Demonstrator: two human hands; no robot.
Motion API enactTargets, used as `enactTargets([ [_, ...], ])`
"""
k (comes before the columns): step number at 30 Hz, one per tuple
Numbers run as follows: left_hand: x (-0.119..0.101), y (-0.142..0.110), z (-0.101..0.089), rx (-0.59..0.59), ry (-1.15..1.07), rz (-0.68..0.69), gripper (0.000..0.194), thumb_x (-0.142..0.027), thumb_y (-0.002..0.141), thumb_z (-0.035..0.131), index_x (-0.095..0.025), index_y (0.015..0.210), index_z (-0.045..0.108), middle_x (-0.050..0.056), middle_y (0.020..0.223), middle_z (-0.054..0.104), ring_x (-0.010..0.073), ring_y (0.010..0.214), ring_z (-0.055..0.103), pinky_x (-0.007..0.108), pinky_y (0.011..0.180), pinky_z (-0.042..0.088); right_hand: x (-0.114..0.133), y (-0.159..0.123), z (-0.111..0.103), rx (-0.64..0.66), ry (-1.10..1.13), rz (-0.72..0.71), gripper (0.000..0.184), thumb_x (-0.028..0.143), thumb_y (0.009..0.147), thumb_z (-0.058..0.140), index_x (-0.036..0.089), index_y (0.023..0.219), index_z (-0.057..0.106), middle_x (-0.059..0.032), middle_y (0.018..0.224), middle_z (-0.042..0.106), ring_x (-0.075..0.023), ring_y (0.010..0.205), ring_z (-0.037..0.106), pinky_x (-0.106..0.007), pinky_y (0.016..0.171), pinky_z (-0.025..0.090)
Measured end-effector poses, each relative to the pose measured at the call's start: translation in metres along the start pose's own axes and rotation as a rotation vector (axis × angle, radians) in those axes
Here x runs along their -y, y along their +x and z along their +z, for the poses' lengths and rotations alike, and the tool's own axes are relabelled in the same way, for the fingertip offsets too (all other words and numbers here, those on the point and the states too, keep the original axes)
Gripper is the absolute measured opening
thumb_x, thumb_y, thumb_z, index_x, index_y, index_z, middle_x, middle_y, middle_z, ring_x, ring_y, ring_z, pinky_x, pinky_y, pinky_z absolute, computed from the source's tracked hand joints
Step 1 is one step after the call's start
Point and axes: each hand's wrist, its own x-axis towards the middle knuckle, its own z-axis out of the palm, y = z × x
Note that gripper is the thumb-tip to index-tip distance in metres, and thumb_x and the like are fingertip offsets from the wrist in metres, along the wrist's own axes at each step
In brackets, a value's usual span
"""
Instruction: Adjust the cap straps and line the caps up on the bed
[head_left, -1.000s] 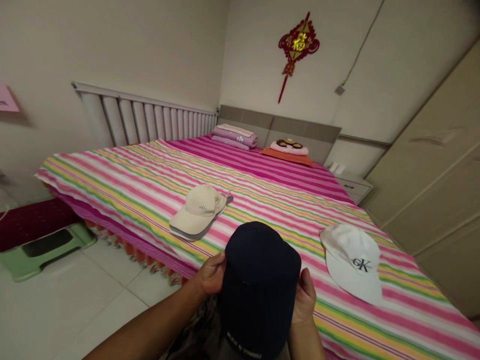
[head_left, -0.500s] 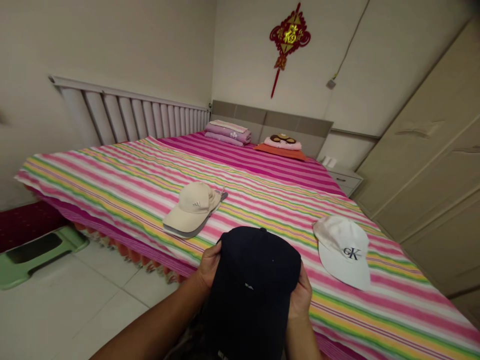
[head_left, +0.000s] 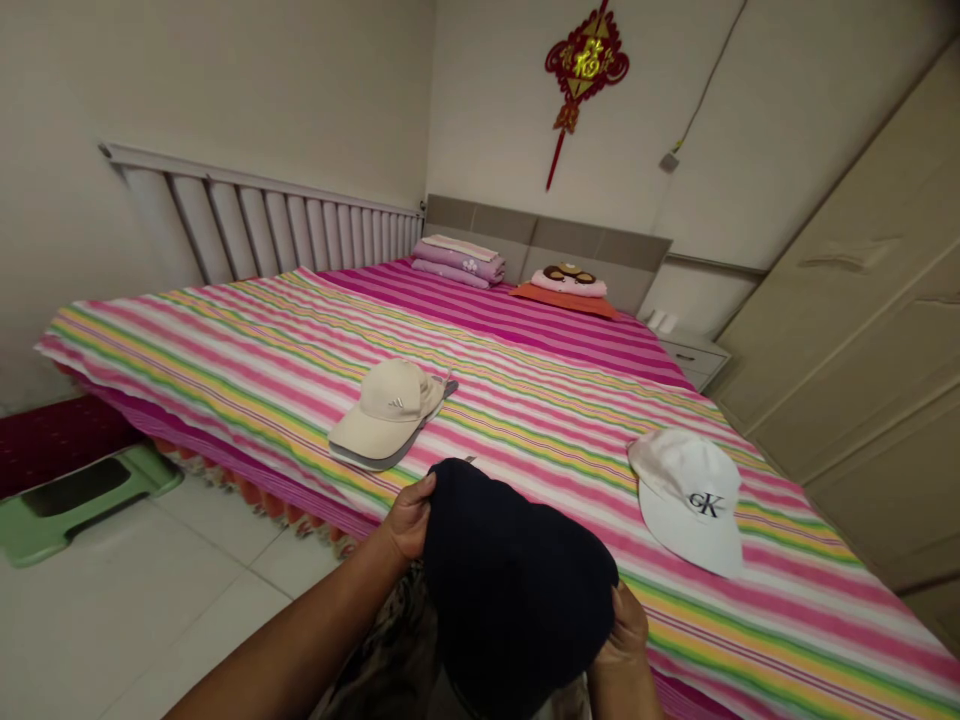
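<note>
Both my hands hold a dark navy baseball cap (head_left: 517, 580) in front of me, over the near edge of the bed. My left hand (head_left: 412, 515) grips its left side, thumb showing on the outside. On the right side, my right hand (head_left: 624, 628) has its fingers closed on the edge. The cap's crown looks creased and its lettering is out of sight. Beyond it to the left, a beige baseball cap (head_left: 390, 405) rests on a grey one, of which only an edge shows. A white cap (head_left: 690, 495) with black "CK"-like letters lies to the right.
A striped sheet (head_left: 225, 345) covers the bed. Folded purple bedding (head_left: 459, 262) and a pink folded item (head_left: 568, 282) sit near the headboard (head_left: 585, 245). A green stool (head_left: 82, 500) stands on the tiled floor at left, a wardrobe (head_left: 847, 330) at right.
The navy cap has been tilted and stretched sideways between my hands, so its crown now sags and the front lettering is hidden. My hands have moved slightly apart. The other caps stay put.
</note>
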Motion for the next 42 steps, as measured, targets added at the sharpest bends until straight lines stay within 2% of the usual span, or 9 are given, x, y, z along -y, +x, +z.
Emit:
enactTargets([
  [3, 0.0, -0.002, 0.003, 0.006, 0.028, -0.044, 0.029, -0.033, 0.079, 0.047, -0.011, 0.074, 0.066, 0.008, 0.063, 0.067, 0.0261, 0.084, 0.064, 0.04, 0.087, 0.041, 0.001, -0.007, 0.001, 0.028, -0.018, 0.055, 0.036, 0.029, 0.038, 0.082, 0.023, 0.072, 0.071, -0.008, 0.065, 0.071, -0.0362, 0.087, 0.064, -0.054, 0.089, 0.04],
  [6, 0.0, -0.004, 0.006, 0.087, 0.1, -0.081, 0.023, -0.031, 0.072, 0.059, -0.01, 0.077, 0.066, 0.007, 0.065, 0.068, 0.0233, 0.076, 0.065, 0.036, 0.083, 0.045, 0.001, -0.014, 0.005, 0.042, -0.006, 0.093, 0.045, 0.035, 0.039, 0.082, 0.021, 0.08, 0.071, -0.0111, 0.075, 0.072, -0.0354, 0.091, 0.062, -0.051, 0.091, 0.039],
  [13, 0.005, -0.008, 0.021, 0.276, 0.276, 0.07, 0.019, -0.018, 0.061, 0.07, -0.01, 0.078, 0.066, 0.005, 0.064, 0.067, 0.0154, 0.057, 0.064, 0.026, 0.063, 0.05, 0.002, -0.019, 0.008, 0.007, 0.018, 0.104, 0.058, 0.046, 0.046, 0.077, 0.023, 0.098, 0.065, -0.0122, 0.085, 0.071, -0.0303, 0.084, 0.064, -0.044, 0.086, 0.043],
  [18, 0.009, -0.012, 0.036, 0.264, 0.452, 0.149, 0.04, -0.009, 0.055, 0.074, -0.012, 0.094, 0.064, 0.006, 0.078, 0.069, 0.0131, 0.062, 0.064, 0.021, 0.061, 0.049, 0.014, -0.023, 0.034, 0.165, 0.04, 0.116, 0.051, 0.049, 0.047, 0.076, 0.021, 0.087, 0.063, -0.0075, 0.078, 0.067, -0.0217, 0.071, 0.063, -0.032, 0.067, 0.047],
  [21, 0.012, -0.014, 0.041, 0.244, 0.523, 0.143, 0.039, -0.014, 0.058, 0.074, -0.012, 0.095, 0.065, 0.006, 0.081, 0.069, 0.0121, 0.065, 0.063, 0.02, 0.063, 0.048, 0.02, -0.024, 0.048, 0.254, 0.026, 0.104, 0.049, 0.048, 0.053, 0.074, 0.018, 0.089, 0.062, -0.0063, 0.068, 0.063, -0.016, 0.059, 0.058, -0.025, 0.054, 0.042],
  [25, 0.015, -0.016, 0.048, 0.21, 0.621, 0.153, 0.034, -0.02, 0.058, 0.075, -0.011, 0.09, 0.067, 0.005, 0.078, 0.068, 0.0109, 0.064, 0.062, 0.02, 0.063, 0.047, 0.021, -0.023, 0.056, 0.265, 0.057, 0.049, 0.031, 0.047, 0.064, 0.067, 0.018, 0.073, 0.06, -0.0018, 0.055, 0.054, -0.0094, 0.045, 0.045, -0.021, 0.045, 0.033],
  [30, 0.014, -0.019, 0.056, 0.211, 0.703, 0.158, 0.033, -0.02, 0.056, 0.076, -0.012, 0.086, 0.067, 0.004, 0.077, 0.068, 0.0105, 0.066, 0.061, 0.019, 0.064, 0.044, 0.024, -0.023, 0.066, 0.268, 0.083, -0.048, 0.028, 0.048, 0.075, 0.054, 0.021, 0.069, 0.06, 0.0045, 0.044, 0.037, -0.0082, 0.038, 0.034, -0.022, 0.041, 0.031],
  [35, 0.014, -0.021, 0.061, 0.236, 0.832, 0.114, 0.031, -0.02, 0.057, 0.076, -0.013, 0.086, 0.068, 0.004, 0.076, 0.067, 0.0094, 0.065, 0.058, 0.018, 0.062, 0.042, 0.039, -0.02, 0.082, 0.228, 0.032, -0.098, 0.018, 0.032, 0.075, 0.06, 0.021, 0.089, 0.062, 0.0052, 0.055, 0.048, -0.0009, 0.03, 0.022, -0.016, 0.032, 0.022],
  [42, 0.014, -0.021, 0.063, 0.264, 1.028, 0.19, 0.034, -0.025, 0.055, 0.077, -0.013, 0.085, 0.067, 0.004, 0.077, 0.066, 0.0106, 0.068, 0.057, 0.02, 0.064, 0.04, 0.048, -0.02, 0.111, 0.248, -0.091, -0.065, 0.025, 0.034, 0.085, 0.049, 0.015, 0.085, 0.064, 0.0043, 0.045, 0.049, 0.0003, 0.026, 0.025, -0.014, 0.031, 0.025],
])
